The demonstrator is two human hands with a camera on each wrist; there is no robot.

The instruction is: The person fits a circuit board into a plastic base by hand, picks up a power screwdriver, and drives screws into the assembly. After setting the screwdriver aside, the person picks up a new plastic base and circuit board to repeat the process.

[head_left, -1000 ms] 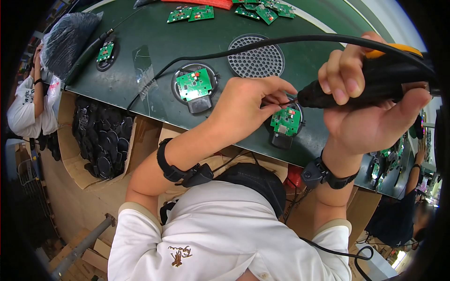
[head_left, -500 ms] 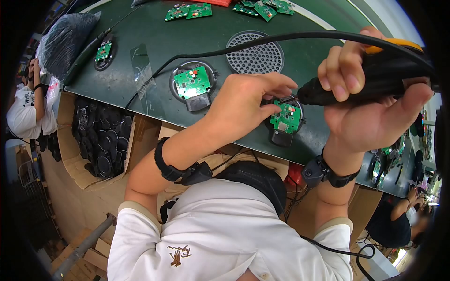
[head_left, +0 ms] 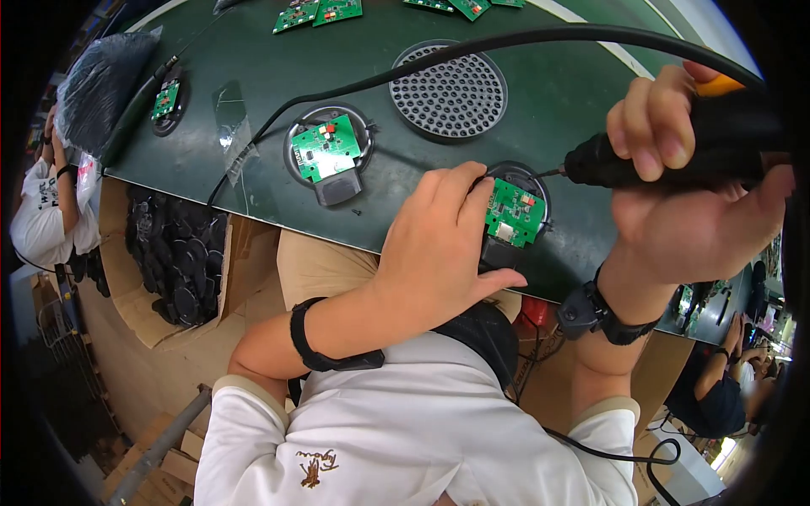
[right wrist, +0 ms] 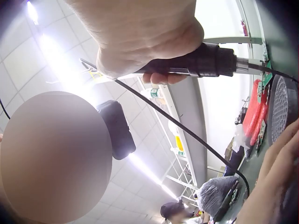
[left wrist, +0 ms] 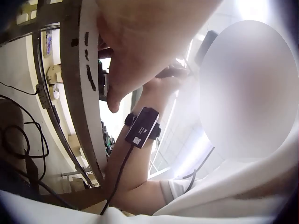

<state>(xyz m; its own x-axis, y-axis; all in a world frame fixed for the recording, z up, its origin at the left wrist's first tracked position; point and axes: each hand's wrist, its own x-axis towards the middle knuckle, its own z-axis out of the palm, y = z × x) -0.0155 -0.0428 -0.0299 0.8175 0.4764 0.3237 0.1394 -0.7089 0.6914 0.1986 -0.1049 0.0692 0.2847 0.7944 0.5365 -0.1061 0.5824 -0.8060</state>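
Note:
In the head view the left hand (head_left: pixel 439 240) lies with fingers extended along the left edge of a round black part with a green circuit board (head_left: pixel 513 211), thumb spread near the table edge. The right hand (head_left: pixel 683 169) grips a black power screwdriver (head_left: pixel 726 139); its bit (head_left: pixel 553 172) points left, at the upper right rim of that part. Whether the bit touches it I cannot tell. The right wrist view shows the right hand (right wrist: pixel 149 42) round the screwdriver (right wrist: pixel 201 60). In the left wrist view the left hand (left wrist: pixel 140 42) fills the top.
Another round part with a board (head_left: pixel 327 150) sits left of the hands, with small screws (head_left: pixel 357 212) near it. Behind stands a round tray with holes (head_left: pixel 449 91). A black cable (head_left: pixel 371 82) crosses the table. A carton of black parts (head_left: pixel 181 261) stands below the table's left side.
The left hand has left the screwdriver tip, moved down and flattened beside the board. The screwdriver has shifted slightly right. The head view has shifted, and small screws now show by the left part.

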